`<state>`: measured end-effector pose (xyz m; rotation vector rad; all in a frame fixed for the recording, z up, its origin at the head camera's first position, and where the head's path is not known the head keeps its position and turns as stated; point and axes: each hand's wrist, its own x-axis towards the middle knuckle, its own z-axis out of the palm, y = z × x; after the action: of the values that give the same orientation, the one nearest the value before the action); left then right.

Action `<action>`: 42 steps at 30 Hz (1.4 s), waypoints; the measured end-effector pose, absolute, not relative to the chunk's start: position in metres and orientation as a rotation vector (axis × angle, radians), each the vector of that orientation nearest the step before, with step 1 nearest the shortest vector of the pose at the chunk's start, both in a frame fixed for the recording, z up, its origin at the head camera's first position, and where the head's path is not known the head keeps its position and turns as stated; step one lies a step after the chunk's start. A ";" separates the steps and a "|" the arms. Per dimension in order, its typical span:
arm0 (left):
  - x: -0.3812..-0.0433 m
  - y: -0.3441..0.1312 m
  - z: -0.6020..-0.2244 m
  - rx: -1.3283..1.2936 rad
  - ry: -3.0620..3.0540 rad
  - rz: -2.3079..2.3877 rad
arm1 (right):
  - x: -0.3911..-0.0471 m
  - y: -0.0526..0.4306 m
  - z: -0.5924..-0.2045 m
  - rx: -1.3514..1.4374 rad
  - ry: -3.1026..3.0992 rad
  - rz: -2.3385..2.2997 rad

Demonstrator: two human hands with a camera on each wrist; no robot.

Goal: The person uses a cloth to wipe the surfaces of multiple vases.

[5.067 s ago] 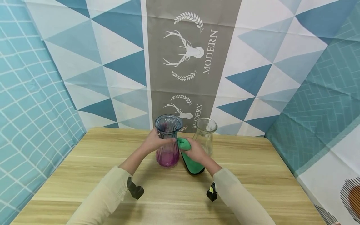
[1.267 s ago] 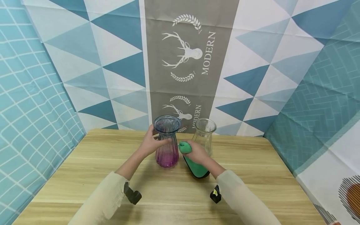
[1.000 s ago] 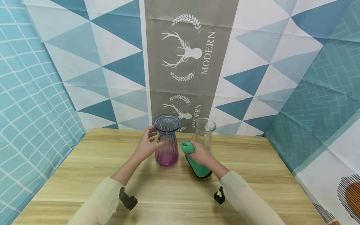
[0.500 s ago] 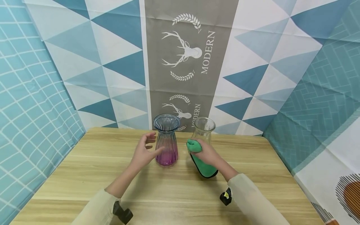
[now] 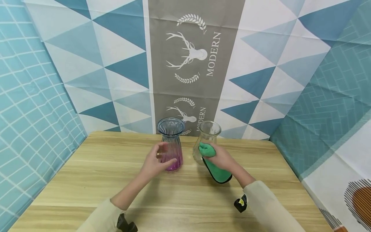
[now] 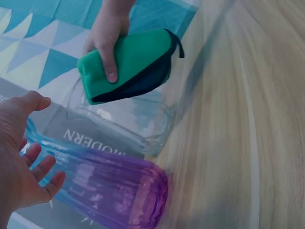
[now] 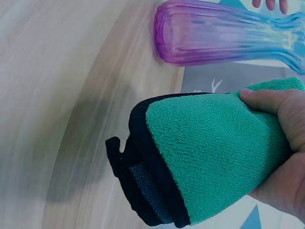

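A ribbed glass vase [image 5: 172, 146], blue at the rim and purple at the base, stands upright on the table. My left hand [image 5: 154, 162] is beside its left side, thumb and fingers spread. In the left wrist view the fingers [image 6: 44, 168] are loosely bent and hold nothing; whether any of them touches the glass I cannot tell. My right hand [image 5: 221, 158] grips a folded green cloth [image 7: 205, 148] with black edging, thumb on top. Behind the cloth stands a clear glass vase [image 5: 210, 129], partly hidden by hand and cloth.
Both vases stand near the back edge of the wooden table [image 5: 185, 203]. A patterned hanging [image 5: 121, 64] rises directly behind it. Blue tiled fabric [image 5: 32, 106] borders the left side, and more patterned fabric [image 5: 327, 129] the right.
My left hand has let go of the coloured vase, drawn back left and come in again lower beside it. My right hand has moved right, away from that vase, with the cloth.
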<state>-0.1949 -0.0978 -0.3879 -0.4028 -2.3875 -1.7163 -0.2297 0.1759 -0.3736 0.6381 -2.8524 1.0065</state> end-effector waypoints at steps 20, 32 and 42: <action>-0.214 -0.047 -0.394 -0.599 -2.421 -1.614 | -0.226 0.214 -0.362 0.524 -2.863 0.930; -0.231 -0.022 -0.399 -0.584 -2.439 -1.652 | -0.229 0.220 -0.367 0.467 -2.827 0.929; -0.252 0.003 -0.401 -0.590 -2.433 -1.645 | -0.232 0.228 -0.368 0.334 -2.817 0.927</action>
<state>-0.2519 0.0027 -0.4011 -0.5897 -2.4325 -1.6448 -0.2318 0.2280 -0.3684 0.3340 -2.8171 0.9272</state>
